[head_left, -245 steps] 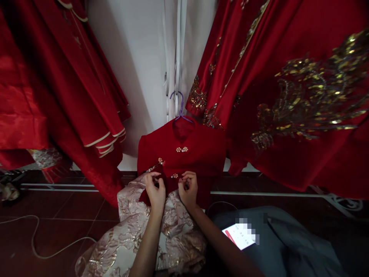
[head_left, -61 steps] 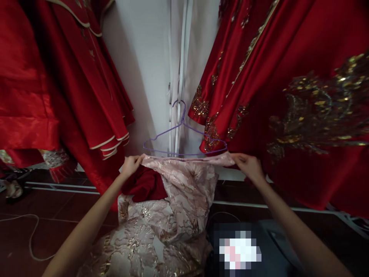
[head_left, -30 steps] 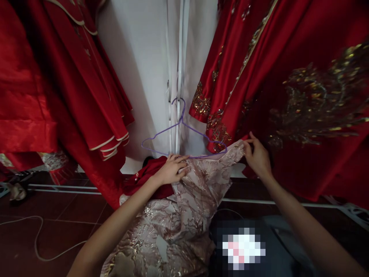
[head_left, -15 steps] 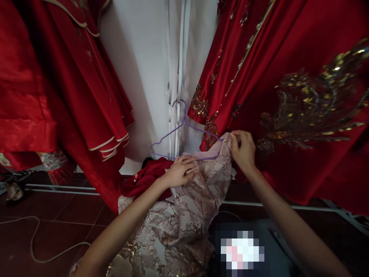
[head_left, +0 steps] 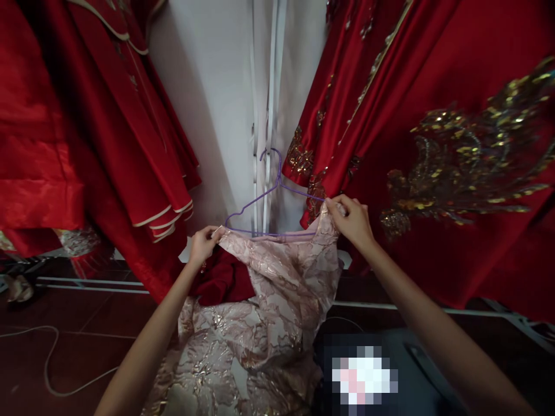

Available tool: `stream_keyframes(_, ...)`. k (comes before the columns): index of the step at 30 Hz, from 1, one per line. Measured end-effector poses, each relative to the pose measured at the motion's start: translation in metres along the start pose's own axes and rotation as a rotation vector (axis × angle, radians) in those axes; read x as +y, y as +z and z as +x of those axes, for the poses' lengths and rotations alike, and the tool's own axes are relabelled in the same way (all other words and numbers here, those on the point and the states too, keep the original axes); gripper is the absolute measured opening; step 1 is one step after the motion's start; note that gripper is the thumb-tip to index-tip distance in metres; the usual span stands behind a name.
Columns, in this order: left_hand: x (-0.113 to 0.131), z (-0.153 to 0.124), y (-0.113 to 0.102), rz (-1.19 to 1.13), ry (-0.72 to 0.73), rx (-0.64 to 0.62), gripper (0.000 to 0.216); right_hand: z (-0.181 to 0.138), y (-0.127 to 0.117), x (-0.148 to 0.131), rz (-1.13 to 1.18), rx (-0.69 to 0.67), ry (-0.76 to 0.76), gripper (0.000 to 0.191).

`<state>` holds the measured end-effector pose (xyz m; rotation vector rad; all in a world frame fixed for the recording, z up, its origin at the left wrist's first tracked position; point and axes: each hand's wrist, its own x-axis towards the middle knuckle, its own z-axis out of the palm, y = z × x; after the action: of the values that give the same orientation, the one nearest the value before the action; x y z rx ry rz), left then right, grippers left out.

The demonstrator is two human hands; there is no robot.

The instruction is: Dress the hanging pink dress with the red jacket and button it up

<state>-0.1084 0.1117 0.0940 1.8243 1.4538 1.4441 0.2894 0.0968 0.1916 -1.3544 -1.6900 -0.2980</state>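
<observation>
L hand (head_left: 203,245) pinched dress (head_left: 277,271) at one shoulder just beside L end of hanger (head_left: 279,181), R hand (head_left: 352,220) gripping other shoulder, apparently over R end, top edge running L–R betw.

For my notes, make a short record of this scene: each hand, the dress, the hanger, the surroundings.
Left hand: pinching one top corner of the dress
Right hand: pinching the other top corner, at the hanger
Dress: pale pink, gold-patterned, creased
Hanger: purple, hook up, right end hidden
Surroundings: red clothes on both sides
</observation>
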Motion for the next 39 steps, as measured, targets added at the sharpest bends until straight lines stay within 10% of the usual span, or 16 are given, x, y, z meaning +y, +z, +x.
stream_keyframes(30, -0.039, -0.001, 0.003, -0.129, -0.059, 0.093, 0.043, 0.000, -0.002, 0.001, 0.015, -0.019, -0.008, 0.033)
stream_keyframes(39, 0.016, 0.029, 0.013, -0.152, 0.029, 0.077, 0.044, -0.004, 0.000, -0.001, 0.060, -0.052, 0.010, 0.034)
